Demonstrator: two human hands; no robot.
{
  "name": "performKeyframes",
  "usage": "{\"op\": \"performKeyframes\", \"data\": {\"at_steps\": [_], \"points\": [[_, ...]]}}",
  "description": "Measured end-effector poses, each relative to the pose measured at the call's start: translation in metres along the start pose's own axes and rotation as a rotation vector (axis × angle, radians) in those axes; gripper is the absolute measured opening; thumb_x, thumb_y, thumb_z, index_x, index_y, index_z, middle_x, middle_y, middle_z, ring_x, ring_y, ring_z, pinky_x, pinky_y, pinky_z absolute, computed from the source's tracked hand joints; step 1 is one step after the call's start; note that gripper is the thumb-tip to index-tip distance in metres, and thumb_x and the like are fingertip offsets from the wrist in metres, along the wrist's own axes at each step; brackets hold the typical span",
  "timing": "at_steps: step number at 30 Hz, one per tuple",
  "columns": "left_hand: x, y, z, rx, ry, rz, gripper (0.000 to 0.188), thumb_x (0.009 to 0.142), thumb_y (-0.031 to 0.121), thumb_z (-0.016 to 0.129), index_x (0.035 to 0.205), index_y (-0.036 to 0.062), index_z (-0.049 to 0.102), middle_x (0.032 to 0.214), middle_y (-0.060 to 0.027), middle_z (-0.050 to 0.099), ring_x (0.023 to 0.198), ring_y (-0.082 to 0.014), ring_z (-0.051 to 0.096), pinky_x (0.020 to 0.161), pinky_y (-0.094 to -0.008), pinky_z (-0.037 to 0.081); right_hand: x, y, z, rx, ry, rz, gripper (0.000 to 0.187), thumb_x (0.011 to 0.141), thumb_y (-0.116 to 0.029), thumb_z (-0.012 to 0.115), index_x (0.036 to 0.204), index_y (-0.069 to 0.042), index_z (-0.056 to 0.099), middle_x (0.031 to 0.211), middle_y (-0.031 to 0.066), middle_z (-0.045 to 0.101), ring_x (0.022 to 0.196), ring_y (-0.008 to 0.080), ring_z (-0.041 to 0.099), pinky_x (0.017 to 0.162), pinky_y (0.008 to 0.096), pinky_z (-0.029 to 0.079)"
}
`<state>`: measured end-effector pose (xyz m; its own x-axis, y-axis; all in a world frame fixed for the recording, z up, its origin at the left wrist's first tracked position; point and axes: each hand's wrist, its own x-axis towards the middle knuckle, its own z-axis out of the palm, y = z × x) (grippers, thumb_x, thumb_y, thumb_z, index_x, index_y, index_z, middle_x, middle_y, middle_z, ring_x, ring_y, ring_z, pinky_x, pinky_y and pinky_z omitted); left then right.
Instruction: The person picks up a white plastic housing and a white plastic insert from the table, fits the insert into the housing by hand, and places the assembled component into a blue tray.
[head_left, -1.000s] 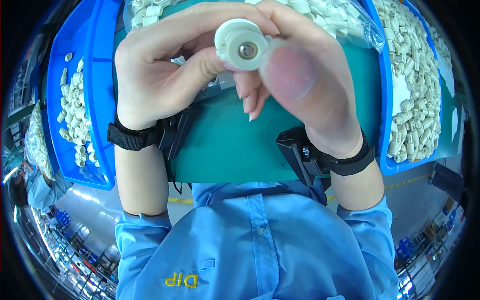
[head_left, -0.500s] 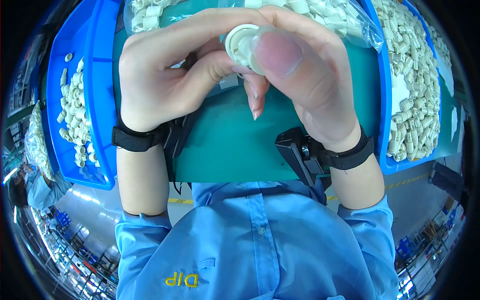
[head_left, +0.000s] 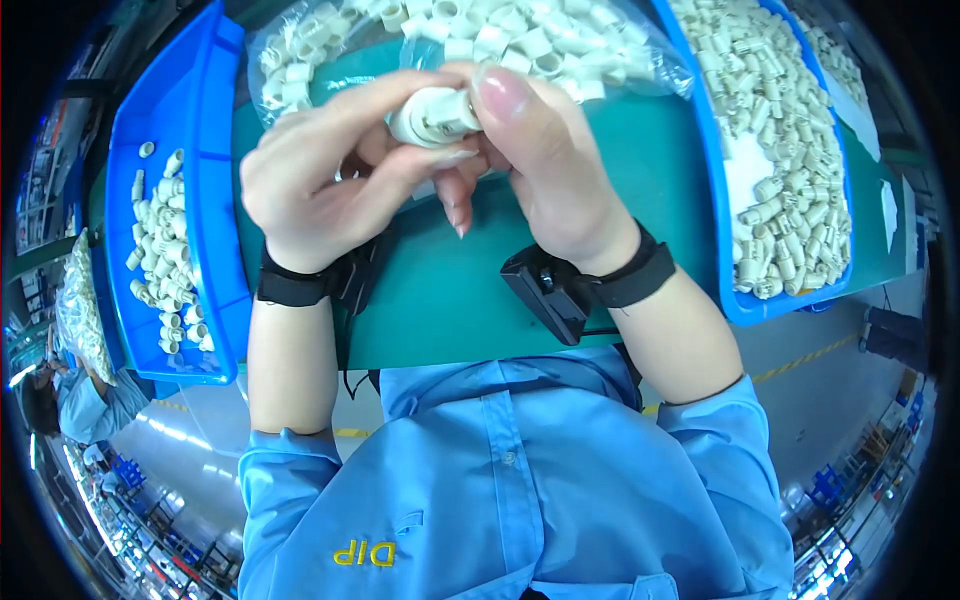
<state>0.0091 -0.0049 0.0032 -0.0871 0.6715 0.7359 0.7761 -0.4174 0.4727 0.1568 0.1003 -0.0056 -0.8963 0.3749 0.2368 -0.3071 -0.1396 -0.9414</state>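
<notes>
A small white plastic cylindrical fitting (head_left: 428,118), with a wide round end and a narrower end, is held between my two hands above the table. My left hand (head_left: 325,170) has its thumb and fingers closed round the wide end. At the narrow end, my right hand (head_left: 565,175) pinches with thumb and curled fingers. The fingers hide part of the fitting's far side. Just beyond both hands lies a clear plastic bag (head_left: 520,45) full of short white plastic tubes.
A blue bin (head_left: 210,200) at the left holds several small white fittings (head_left: 165,235). At the right, another blue bin (head_left: 730,262) is heaped with similar parts (head_left: 790,215). The green table (head_left: 450,315) lies beneath my hands. A person in blue (head_left: 95,405) is at the far left.
My hands have come lower, away from the camera, and the right hand has shifted left. The fitting now shows more of its side, and my right thumb covers less of it.
</notes>
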Motion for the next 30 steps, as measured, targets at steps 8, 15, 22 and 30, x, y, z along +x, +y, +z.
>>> {"op": "performKeyframes", "data": {"at_steps": [8, 15, 22, 30], "points": [[0.025, 0.061, -0.033, 0.287, -0.038, 0.205, 0.035, 0.068, 0.003, 0.08, 0.102, -0.0024, 0.073, 0.067, -0.0044, 0.067, 0.05, -0.0117, 0.057, 0.047, -0.024, 0.043, -0.009, -0.031, 0.002, -0.199, -0.106, -0.283, 0.053, 0.096, -0.045, 0.055, 0.121, 0.002, 0.06, 0.077, 0.0051, 0.061, 0.06, 0.0115, 0.058, 0.054, 0.0241, 0.047], [-0.063, 0.057, -0.158, 0.76, 0.045, -0.313, 0.026, 0.085, 0.022, 0.074, 0.094, -0.0025, 0.071, 0.065, -0.0076, 0.066, 0.05, -0.0127, 0.052, 0.05, -0.0254, 0.04, -0.087, -0.108, -0.016, -0.82, 0.078, -0.324, 0.036, 0.085, -0.01, 0.071, 0.119, 0.0, 0.064, 0.072, 0.0026, 0.061, 0.061, 0.0092, 0.057, 0.057, 0.0235, 0.046], [-0.051, 0.046, -0.185, 0.854, 0.075, -0.598, 0.019, 0.09, 0.02, 0.072, 0.101, 0.0041, 0.073, 0.057, -0.003, 0.055, 0.048, -0.0086, 0.047, 0.047, -0.0241, 0.034, -0.13, -0.126, -0.14, -1.392, 0.326, 0.111, 0.017, 0.084, -0.006, 0.068, 0.099, -0.001, 0.071, 0.084, 0.0127, 0.07, 0.079, 0.0242, 0.067, 0.07, 0.0337, 0.052], [-0.04, 0.099, -0.093, 0.542, -0.094, -0.38, 0.011, 0.087, 0.017, 0.072, 0.095, 0.0095, 0.074, 0.062, -0.0077, 0.063, 0.048, -0.019, 0.057, 0.048, -0.0295, 0.043, -0.132, -0.11, -0.19, -1.773, 0.14, 0.304, 0.021, 0.074, -0.004, 0.069, 0.094, -0.004, 0.072, 0.088, 0.0143, 0.069, 0.089, 0.0327, 0.066, 0.079, 0.0416, 0.053]]}}
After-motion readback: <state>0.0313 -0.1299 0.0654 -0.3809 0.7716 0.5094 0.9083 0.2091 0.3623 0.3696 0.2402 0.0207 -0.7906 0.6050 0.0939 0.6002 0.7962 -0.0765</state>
